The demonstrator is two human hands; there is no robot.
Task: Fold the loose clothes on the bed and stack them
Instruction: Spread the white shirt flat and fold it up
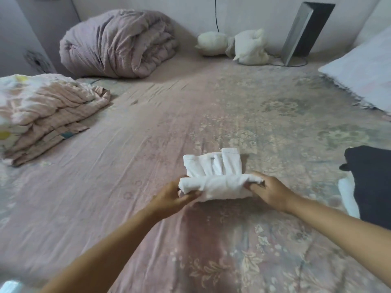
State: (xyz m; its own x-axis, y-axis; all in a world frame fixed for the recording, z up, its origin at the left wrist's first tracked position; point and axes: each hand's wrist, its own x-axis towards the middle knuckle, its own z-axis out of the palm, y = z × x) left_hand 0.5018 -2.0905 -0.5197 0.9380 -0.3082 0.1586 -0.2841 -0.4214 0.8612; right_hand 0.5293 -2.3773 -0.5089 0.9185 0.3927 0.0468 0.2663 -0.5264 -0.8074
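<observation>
A small white garment [213, 176] lies on the bed sheet [148, 144] in the middle of the view, its near part rolled or folded over into a thick band. My left hand [171, 197] grips the left end of that band, fingers curled under it. The right end is pinched by my right hand [268, 191]. At the right edge lies a dark folded garment [372, 182] on top of a white one [347, 195].
A folded pink floral quilt [44, 115] lies at the left. Far back sit a rolled mauve duvet [118, 43], white bundles [232, 46] and a leaning grey panel [304, 32]. A pale pillow [364, 68] lies at the far right.
</observation>
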